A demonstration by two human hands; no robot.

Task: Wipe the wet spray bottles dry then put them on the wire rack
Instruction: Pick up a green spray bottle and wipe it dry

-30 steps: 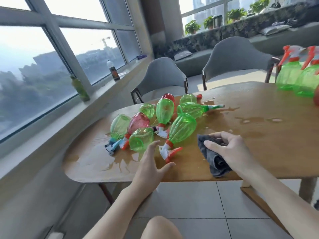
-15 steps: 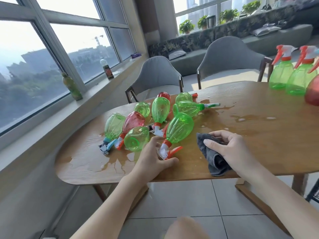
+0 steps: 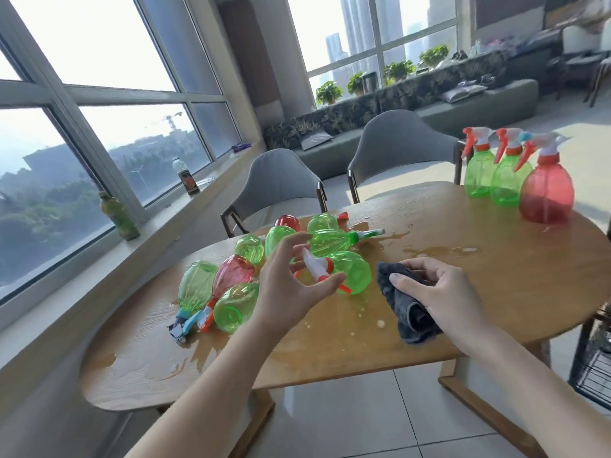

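Head: L hand point(image 3: 291, 285) fingers round green bottle point(image 3: 350, 271)

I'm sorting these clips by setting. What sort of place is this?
Probably a high-rise lounge or apartment dining area: a rounded wooden table with grey upholstered chairs, big windows over a city skyline, and a long cushioned bench with potted plants.

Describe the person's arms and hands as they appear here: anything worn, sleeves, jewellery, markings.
Both forearms are bare from the bottom edge of the frame up to the wrists; no sleeve shows on either. The left hand and the right hand wear no gloves, and no rings, watch, bracelet or markings are visible on them. Fingernails are short and unpainted. Only hands and forearms are in view; upper arms are out of frame.
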